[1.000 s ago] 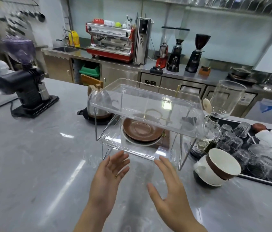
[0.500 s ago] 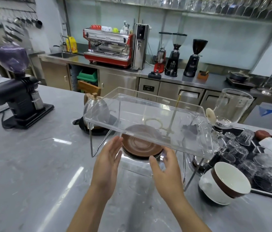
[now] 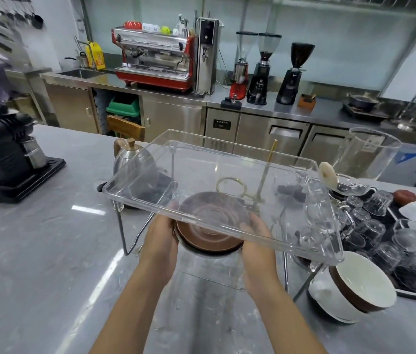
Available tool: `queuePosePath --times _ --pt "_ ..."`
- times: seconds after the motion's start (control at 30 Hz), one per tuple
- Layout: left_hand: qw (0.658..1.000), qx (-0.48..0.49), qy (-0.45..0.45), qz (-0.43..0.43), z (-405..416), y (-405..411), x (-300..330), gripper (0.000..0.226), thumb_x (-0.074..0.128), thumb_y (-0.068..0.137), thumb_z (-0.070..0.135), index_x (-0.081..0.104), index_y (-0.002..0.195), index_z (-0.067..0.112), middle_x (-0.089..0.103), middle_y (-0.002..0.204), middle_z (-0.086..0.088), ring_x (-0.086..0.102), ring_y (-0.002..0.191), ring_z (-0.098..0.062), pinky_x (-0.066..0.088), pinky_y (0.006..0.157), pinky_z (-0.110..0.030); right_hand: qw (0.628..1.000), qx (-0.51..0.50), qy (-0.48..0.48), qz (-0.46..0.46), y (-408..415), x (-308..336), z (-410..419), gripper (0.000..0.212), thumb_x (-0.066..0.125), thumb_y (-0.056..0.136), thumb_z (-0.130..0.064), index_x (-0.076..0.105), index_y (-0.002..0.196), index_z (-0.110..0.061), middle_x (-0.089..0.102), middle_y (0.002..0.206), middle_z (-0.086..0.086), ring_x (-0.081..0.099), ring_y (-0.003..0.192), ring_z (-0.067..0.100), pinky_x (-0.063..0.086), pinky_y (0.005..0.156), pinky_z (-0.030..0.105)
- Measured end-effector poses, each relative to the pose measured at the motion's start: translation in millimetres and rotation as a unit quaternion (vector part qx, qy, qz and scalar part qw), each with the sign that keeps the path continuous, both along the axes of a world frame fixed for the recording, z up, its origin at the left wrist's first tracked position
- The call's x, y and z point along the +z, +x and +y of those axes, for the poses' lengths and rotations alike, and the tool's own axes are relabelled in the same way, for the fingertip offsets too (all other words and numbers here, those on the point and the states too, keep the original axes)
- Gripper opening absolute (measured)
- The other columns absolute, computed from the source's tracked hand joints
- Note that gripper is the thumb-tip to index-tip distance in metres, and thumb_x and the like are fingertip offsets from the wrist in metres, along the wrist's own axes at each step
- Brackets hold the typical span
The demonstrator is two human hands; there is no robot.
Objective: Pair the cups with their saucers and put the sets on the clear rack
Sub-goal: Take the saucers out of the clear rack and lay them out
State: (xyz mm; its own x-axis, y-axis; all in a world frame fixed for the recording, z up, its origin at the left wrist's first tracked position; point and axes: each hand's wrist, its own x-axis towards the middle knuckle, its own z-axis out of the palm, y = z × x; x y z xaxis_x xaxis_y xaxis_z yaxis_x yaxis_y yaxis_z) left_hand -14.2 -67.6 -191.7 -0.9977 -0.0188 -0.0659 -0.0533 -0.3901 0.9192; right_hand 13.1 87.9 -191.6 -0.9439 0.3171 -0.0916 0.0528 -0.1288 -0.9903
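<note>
A two-tier clear rack (image 3: 227,169) on thin metal legs stands on the grey counter. On its lower shelf lies a stack of saucers (image 3: 209,233), a brown one on top of a white one. My left hand (image 3: 162,233) grips the stack's left edge and my right hand (image 3: 258,235) grips its right edge, both reaching under the top shelf. To the right of the rack, nested cups (image 3: 355,287) lie tilted on the counter, a brown cup with a white inside resting in a white one.
A black tray of upturned glasses (image 3: 391,241) lies at the right. A steel kettle (image 3: 131,157) stands behind the rack, and a glass siphon brewer (image 3: 360,159) at its right. A black grinder (image 3: 5,154) sits far left. Bare counter (image 3: 48,251) spreads at the front left.
Both hands moved forward from in front of the rack, went under the top shelf and closed on the two sides of the saucer stack. The camera came closer.
</note>
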Motion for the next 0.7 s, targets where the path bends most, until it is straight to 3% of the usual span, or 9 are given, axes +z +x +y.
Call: queuePosePath --times 0.07,0.27,0.33,0.4,0.47,0.63,0.7 --pt "1.000 -0.003 -0.008 -0.002 1 -5 0 0.040 0.041 0.106 0.029 0.080 0.105 0.020 0.078 0.111 -0.007 0.073 0.105 -0.019 0.050 0.089 -0.036 1.000 0.001 -0.023 -0.009 -4 0 0 0.019 0.053 0.103 -0.026 0.067 0.114 -0.031 0.077 0.105 -0.011 0.070 0.103 0.005 0.051 0.082 0.021" --pt "1.000 0.007 -0.009 -0.021 3 -7 -3 0.037 0.044 0.105 0.029 0.076 0.113 0.012 0.077 0.113 -0.011 0.073 0.107 -0.022 0.050 0.096 -0.042 0.999 -0.003 -0.049 -0.018 -6 -1 -2 0.032 0.047 0.103 -0.013 0.062 0.131 -0.019 0.070 0.124 0.002 0.065 0.115 0.015 0.050 0.081 0.020" --pt "1.000 0.013 0.000 -0.025 4 -6 -2 0.037 0.044 0.105 0.029 0.076 0.112 0.012 0.078 0.112 -0.010 0.073 0.106 -0.021 0.049 0.096 -0.041 0.999 -0.002 -0.046 -0.020 -5 -1 -2 0.032 0.047 0.103 -0.014 0.061 0.132 -0.019 0.069 0.126 0.002 0.063 0.118 0.016 0.051 0.088 0.024" --pt "1.000 0.011 0.002 -0.021 4 -3 -1 0.038 0.044 0.105 0.030 0.077 0.112 0.013 0.078 0.113 -0.009 0.073 0.107 -0.020 0.049 0.096 -0.041 0.999 -0.002 -0.042 -0.025 -2 0 -3 0.033 0.048 0.103 -0.016 0.059 0.134 -0.021 0.066 0.130 0.001 0.059 0.123 0.017 0.047 0.105 0.036" --pt "1.000 0.010 0.002 -0.009 3 2 1 0.038 0.044 0.105 0.033 0.078 0.111 0.016 0.078 0.113 -0.007 0.073 0.107 -0.018 0.049 0.093 -0.038 0.999 0.000 -0.026 -0.031 2 3 -5 0.032 0.050 0.102 -0.020 0.059 0.133 -0.026 0.065 0.130 -0.005 0.057 0.124 0.013 0.041 0.112 0.041" --pt "1.000 0.019 0.009 0.006 0 20 7 0.037 0.045 0.103 0.034 0.081 0.102 0.028 0.078 0.112 0.000 0.073 0.105 -0.011 0.052 0.086 -0.027 1.000 0.012 0.015 -0.015 14 15 -9 0.036 0.052 0.097 -0.054 0.065 0.125 -0.035 0.068 0.123 -0.015 0.058 0.121 0.004 0.041 0.106 0.036" --pt "0.999 0.026 0.025 0.006 -1 29 11 0.037 0.045 0.103 0.030 0.082 0.100 0.030 0.079 0.111 0.003 0.073 0.104 -0.009 0.056 0.080 -0.020 1.000 0.019 0.017 -0.002 22 17 -11 0.036 0.053 0.097 -0.053 0.064 0.127 -0.037 0.066 0.127 -0.017 0.055 0.124 0.002 0.040 0.106 0.033"
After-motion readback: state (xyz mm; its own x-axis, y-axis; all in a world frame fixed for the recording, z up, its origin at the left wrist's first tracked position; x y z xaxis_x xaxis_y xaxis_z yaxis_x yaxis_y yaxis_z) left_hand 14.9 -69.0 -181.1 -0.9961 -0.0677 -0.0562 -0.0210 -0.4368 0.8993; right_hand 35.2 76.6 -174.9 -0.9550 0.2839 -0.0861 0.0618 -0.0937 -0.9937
